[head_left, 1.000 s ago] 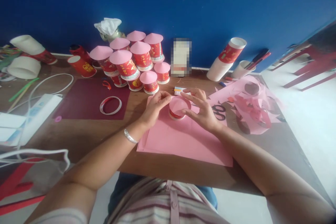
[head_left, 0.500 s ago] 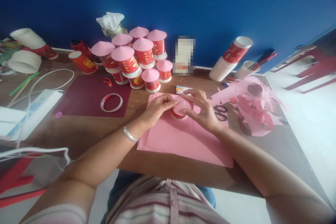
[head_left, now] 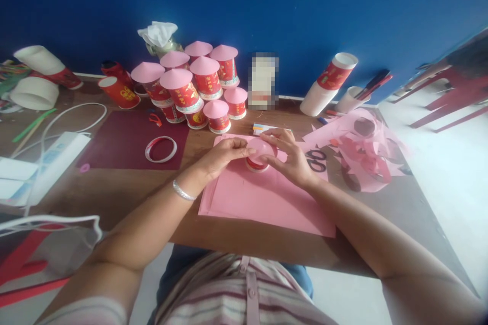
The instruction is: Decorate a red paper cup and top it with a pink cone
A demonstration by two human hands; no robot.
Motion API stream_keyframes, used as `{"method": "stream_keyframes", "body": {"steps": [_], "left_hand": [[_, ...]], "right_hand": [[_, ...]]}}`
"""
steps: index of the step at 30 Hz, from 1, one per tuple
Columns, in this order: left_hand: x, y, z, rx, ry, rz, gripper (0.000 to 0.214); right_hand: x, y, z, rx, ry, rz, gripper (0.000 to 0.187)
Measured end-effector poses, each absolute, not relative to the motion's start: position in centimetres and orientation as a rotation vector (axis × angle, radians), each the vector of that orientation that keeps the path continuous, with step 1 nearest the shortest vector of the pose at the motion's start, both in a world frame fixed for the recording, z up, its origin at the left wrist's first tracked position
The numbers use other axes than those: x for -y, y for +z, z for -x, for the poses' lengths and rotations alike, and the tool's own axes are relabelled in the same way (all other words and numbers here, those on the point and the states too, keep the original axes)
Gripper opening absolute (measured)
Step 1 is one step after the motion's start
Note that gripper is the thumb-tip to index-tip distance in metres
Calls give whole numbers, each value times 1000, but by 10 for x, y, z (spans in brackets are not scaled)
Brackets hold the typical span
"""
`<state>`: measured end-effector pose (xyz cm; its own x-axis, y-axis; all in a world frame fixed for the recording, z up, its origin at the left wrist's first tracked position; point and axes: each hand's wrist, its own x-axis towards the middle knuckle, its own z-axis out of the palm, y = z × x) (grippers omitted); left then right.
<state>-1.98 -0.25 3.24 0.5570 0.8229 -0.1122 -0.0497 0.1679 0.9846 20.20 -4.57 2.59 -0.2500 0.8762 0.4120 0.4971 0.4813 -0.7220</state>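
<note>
- Two hands, both mine, meet at one small red cup (head_left: 254,164) in the middle of the frame. It stands upright, its long axis straight up from the pink sheet (head_left: 267,203) under it.
- One pink cone (head_left: 263,147) sits on top of that cup. My left hand (head_left: 223,155) comes in from the left, fingers drawn nearly closed, pinching the cone's left edge.
- My right hand (head_left: 292,160) comes in from the right, curled half closed over the cone's far and right edge, thumb low by the cup's wall.
- Neither hand is nearer: the cup lies between them, touched by both.
- Eight cone-topped cups (head_left: 176,81) that I can count are clustered in the upper middle, well apart from my hands.
- One tape ring (head_left: 160,149) lies left of centre; one pair of scissors (head_left: 315,160) lies just right of my right hand.
</note>
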Motion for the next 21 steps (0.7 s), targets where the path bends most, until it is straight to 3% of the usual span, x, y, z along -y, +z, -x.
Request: {"method": "stream_keyframes", "body": {"steps": [21], "left_hand": [[1, 34, 23, -831, 649, -1314, 31]], "right_hand": [[45, 24, -202, 1903, 569, 1146, 48]]}}
